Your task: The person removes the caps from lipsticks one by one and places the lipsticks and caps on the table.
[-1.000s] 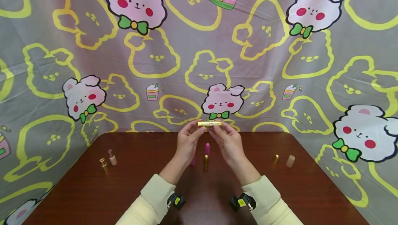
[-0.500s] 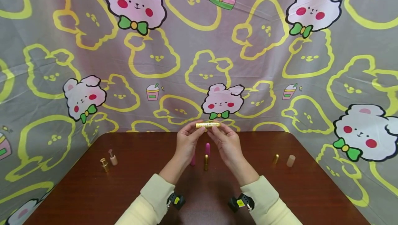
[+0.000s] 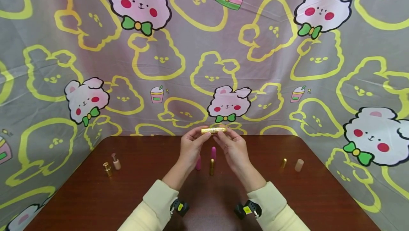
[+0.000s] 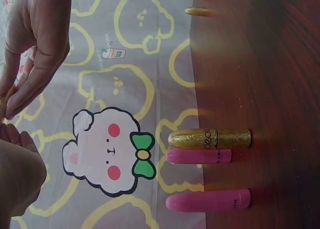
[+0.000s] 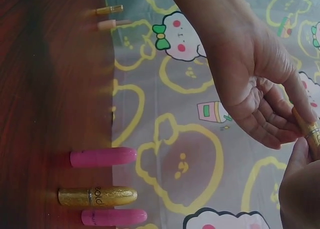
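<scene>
In the head view my left hand [image 3: 191,149] and right hand [image 3: 234,149] meet above the far part of the table. Together they hold a gold bullet-shaped lipstick tube [image 3: 213,130] level. My left fingers and thumb pinch its flat end, and my right ones pinch its rounded end. The right wrist view shows part of this tube [image 5: 311,130] between the fingertips, with a seam around it. Below the hands stand another gold lipstick [image 4: 210,138] and two pink ones, a nearer-left pink lipstick [image 4: 208,201] and a farther pink lipstick [image 4: 200,156], all upright.
On the table's left stand an uncapped gold lipstick base [image 3: 107,169] and a pale lipstick [image 3: 116,161] with its stick showing. At the right are a small gold cap [image 3: 283,163] and a pale cap [image 3: 298,165]. A patterned cloth [image 3: 268,71] hangs behind the brown table [image 3: 143,188].
Both hands have lowered slightly and shifted a little left, carrying the gold lipstick tube with them. My grip looks the same, and the things on the table have stayed in place.
</scene>
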{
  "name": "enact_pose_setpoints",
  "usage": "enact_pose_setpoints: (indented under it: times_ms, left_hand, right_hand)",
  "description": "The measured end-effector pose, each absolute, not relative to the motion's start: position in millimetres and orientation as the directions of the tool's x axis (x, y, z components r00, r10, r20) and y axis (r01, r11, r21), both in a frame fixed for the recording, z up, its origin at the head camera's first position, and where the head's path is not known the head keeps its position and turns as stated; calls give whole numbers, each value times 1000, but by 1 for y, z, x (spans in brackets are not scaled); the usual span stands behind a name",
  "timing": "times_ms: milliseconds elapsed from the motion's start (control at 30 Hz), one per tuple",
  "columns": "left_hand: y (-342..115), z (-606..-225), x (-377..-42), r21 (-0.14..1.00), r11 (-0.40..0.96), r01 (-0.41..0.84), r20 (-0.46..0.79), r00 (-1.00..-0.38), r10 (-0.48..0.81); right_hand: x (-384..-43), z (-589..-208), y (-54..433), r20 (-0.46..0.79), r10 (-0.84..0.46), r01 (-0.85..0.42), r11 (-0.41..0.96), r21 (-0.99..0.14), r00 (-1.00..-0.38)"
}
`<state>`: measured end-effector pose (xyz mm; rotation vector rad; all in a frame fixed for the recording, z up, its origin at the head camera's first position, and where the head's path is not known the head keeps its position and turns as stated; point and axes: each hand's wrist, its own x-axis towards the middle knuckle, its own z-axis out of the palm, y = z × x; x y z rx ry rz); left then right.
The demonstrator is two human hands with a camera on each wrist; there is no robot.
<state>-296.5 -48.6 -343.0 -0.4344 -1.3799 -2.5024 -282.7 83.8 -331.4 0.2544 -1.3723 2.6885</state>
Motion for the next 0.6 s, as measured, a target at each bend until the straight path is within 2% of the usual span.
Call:
enact_pose_setpoints:
  times_ms: [300, 600]
  left_hand:
    - [-69, -348, -303, 673, -634, 380, 371, -915, -155]
    - [-83, -350, -301, 671, -636, 382, 380, -913, -147]
  right_hand:
    - [-290, -329, 104, 211, 103, -227, -641, -733, -972]
    - [-290, -331, 112, 205, 96, -220, -618, -755, -974]
